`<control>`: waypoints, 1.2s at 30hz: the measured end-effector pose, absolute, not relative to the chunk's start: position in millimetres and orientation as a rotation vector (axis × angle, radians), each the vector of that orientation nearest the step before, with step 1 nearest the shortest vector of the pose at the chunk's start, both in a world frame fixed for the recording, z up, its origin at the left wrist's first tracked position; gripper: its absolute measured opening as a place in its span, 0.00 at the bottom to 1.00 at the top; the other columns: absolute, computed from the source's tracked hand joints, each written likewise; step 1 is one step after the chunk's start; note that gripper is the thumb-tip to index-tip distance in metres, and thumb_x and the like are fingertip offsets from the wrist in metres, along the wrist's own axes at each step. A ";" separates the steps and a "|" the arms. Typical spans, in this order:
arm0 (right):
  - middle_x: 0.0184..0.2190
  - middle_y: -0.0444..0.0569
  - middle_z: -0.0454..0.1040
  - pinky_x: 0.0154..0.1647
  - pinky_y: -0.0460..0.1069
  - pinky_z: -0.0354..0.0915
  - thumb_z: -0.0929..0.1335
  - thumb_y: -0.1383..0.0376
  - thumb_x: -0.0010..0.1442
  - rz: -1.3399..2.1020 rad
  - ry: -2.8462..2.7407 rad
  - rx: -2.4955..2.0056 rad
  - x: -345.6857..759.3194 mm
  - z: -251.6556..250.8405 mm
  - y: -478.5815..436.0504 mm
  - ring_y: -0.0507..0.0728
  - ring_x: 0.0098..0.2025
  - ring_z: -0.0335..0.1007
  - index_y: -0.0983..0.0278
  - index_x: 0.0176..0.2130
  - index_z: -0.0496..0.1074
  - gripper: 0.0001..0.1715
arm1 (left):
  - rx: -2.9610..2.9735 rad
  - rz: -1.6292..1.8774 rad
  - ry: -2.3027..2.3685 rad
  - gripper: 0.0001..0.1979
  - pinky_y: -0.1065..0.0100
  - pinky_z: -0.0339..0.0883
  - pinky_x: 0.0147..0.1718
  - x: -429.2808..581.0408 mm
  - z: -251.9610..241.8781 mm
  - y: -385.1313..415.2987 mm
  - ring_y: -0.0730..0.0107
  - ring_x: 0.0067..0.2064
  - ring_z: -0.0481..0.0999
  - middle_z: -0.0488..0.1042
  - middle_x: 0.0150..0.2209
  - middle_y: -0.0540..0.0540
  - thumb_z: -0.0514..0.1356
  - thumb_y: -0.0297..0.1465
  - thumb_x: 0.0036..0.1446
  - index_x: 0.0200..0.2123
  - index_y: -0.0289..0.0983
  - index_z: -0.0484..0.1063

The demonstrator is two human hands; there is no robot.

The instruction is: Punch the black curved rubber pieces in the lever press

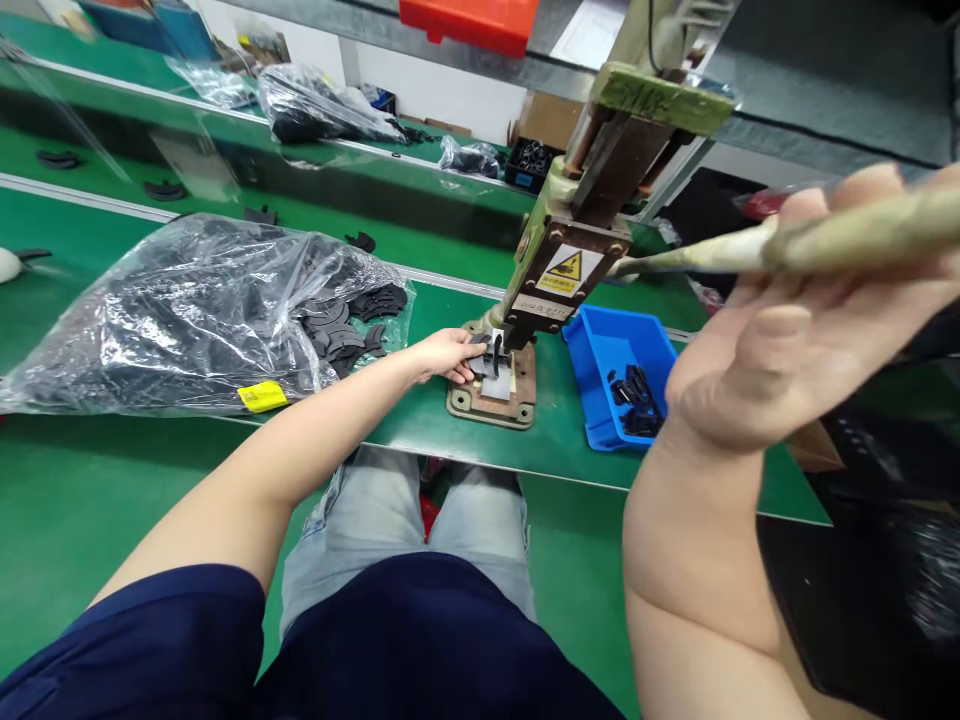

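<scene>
A hand press (570, 240) stands on the green bench, its rusty base plate (469, 402) near the front edge. My left hand (446, 355) pinches a small black part (491, 352) on the base, right under the ram. My right hand (795, 320) is raised close to the camera, fingers wrapped round the press's long worn lever (750, 252).
A clear plastic bag (172, 320) full of black parts lies left of the press, some spilling from its mouth. Right of the base sits a blue bin (600, 345) holding several black pieces. More bags and a conveyor run behind. My knees show below the bench edge.
</scene>
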State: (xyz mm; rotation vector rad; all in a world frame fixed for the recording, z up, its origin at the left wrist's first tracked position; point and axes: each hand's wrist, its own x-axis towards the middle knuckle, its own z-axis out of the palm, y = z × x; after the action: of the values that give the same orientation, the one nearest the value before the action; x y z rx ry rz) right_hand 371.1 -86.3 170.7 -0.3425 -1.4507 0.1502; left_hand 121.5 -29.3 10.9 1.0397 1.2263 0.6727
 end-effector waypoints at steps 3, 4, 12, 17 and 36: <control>0.60 0.58 0.73 0.59 0.58 0.69 0.68 0.64 0.67 0.106 -1.371 -0.425 381.0 148.5 -77.3 0.60 0.61 0.77 0.67 0.64 0.69 0.28 | 1.063 0.782 1.155 0.20 0.79 0.70 0.21 108.9 19.4 -52.0 0.74 0.23 0.80 0.78 0.24 0.50 0.71 0.42 0.66 0.34 0.38 0.65; 0.57 0.56 0.74 0.57 0.55 0.71 0.71 0.63 0.66 0.076 -1.325 -0.500 382.4 129.9 -75.6 0.57 0.56 0.79 0.65 0.62 0.71 0.26 | 1.078 0.812 1.124 0.21 0.79 0.70 0.21 103.8 22.8 -60.9 0.74 0.24 0.80 0.78 0.25 0.50 0.72 0.43 0.65 0.34 0.38 0.65; 0.46 0.50 0.83 0.49 0.55 0.80 0.73 0.57 0.67 0.674 -1.839 -0.968 334.0 -6.2 -114.9 0.57 0.46 0.84 0.56 0.56 0.75 0.19 | 1.211 0.861 1.013 0.24 0.76 0.71 0.21 81.4 42.6 -115.4 0.72 0.25 0.80 0.79 0.26 0.49 0.72 0.48 0.62 0.33 0.38 0.65; 0.43 0.49 0.84 0.48 0.55 0.77 0.71 0.56 0.69 0.593 -1.962 -0.951 315.3 -4.1 -123.4 0.57 0.43 0.81 0.57 0.48 0.78 0.11 | 1.303 0.819 0.995 0.26 0.71 0.72 0.24 81.2 35.7 -125.8 0.71 0.26 0.78 0.77 0.27 0.50 0.70 0.54 0.60 0.33 0.39 0.66; 0.34 0.50 0.80 0.41 0.54 0.71 0.68 0.59 0.72 0.223 -2.192 -0.847 316.8 -1.8 -129.4 0.56 0.36 0.75 0.60 0.39 0.76 0.11 | 1.750 0.891 1.182 0.24 0.68 0.55 0.28 90.8 21.1 -128.2 0.72 0.29 0.61 0.62 0.26 0.53 0.64 0.46 0.66 0.24 0.39 0.63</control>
State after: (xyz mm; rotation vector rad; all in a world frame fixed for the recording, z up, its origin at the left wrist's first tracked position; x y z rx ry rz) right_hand 316.8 -129.4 -1.8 -0.8466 -2.1924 0.2232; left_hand 90.8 -128.2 21.1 1.7501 1.1821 0.8910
